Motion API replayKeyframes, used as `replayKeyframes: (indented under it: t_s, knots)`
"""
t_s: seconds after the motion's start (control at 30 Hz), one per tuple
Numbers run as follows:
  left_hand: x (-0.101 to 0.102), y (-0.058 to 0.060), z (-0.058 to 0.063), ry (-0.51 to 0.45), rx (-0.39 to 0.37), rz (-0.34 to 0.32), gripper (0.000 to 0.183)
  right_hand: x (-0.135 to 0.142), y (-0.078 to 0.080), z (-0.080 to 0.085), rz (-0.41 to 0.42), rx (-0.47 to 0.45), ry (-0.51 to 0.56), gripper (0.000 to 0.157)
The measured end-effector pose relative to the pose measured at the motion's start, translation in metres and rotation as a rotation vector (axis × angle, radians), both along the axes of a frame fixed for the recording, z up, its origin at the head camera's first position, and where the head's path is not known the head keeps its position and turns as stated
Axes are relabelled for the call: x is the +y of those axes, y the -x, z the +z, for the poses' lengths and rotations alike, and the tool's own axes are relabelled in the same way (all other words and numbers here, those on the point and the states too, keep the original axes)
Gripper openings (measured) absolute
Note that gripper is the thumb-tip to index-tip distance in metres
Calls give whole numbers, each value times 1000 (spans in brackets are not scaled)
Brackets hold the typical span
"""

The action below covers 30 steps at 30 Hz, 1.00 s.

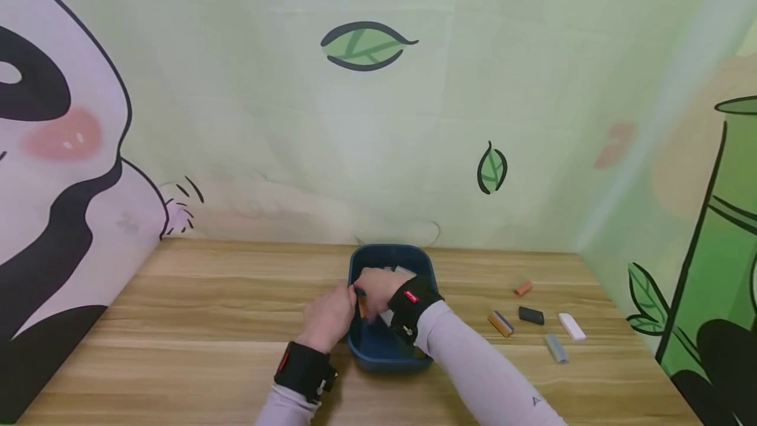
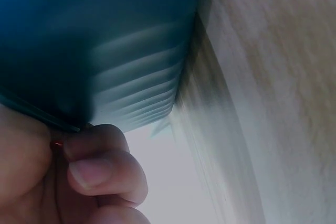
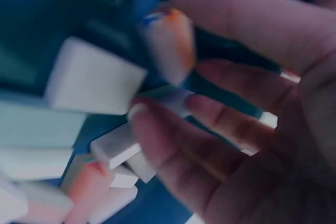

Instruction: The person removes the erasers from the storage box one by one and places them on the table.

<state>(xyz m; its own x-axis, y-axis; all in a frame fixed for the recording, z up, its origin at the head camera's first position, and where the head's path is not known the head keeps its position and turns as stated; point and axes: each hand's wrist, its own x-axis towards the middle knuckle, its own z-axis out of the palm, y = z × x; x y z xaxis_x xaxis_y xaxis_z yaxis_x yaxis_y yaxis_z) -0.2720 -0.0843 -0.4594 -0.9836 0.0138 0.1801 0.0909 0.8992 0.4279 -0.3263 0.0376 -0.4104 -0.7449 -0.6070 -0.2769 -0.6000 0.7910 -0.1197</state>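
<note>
A dark blue plastic bin stands on the table in front of me. My left hand grips its left rim, thumb and curled fingers pinching the edge in the left wrist view. My right hand is down inside the bin, its fingers spread in the right wrist view. Between thumb and fingers there is a blurred white-and-orange eraser with a blue mark; no finger clearly pinches it. A white block eraser lies by the fingertips. Several more erasers, among them a pinkish-orange one, lie in the bin.
On the wooden table right of the bin lie a small orange eraser, an orange-and-blue one, a black one, a white one and a light blue one. A printed cloth backdrop hangs behind.
</note>
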Motion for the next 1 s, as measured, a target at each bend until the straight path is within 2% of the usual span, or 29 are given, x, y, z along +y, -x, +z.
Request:
replayKeyframes:
  t_s: [0.1, 0.23, 0.3, 0.37, 0.47, 0.53, 0.67, 1.0]
  knots:
    - [0, 0, 0, 9, 5, -4, 29, -1, -7, -8, 58, 102, -55, 24]
    - [-1, -1, 0, 12, 1, -6, 29, -2, -14, -17, 119, 199, -93, 21]
    - [-1, -2, 2, 2, -15, -11, 29, -1, -15, -18, 107, 159, -95, 28]
    - [-1, -3, 3, -11, -25, -15, 29, 0, -15, -17, 75, 80, -88, 32]
    - [-2, -3, 4, -10, -11, -16, 27, 3, -12, -15, 45, -49, -37, 32]
    - [-3, -3, 5, 0, 1, -10, 26, 6, -11, -16, 57, -86, -4, 30]
    - [-2, -2, 5, -2, -10, -14, 27, 11, -9, -19, 75, -121, 26, 28]
    - [1, 0, 6, -13, -43, -21, 28, 14, -10, -18, 78, -118, -15, 26]
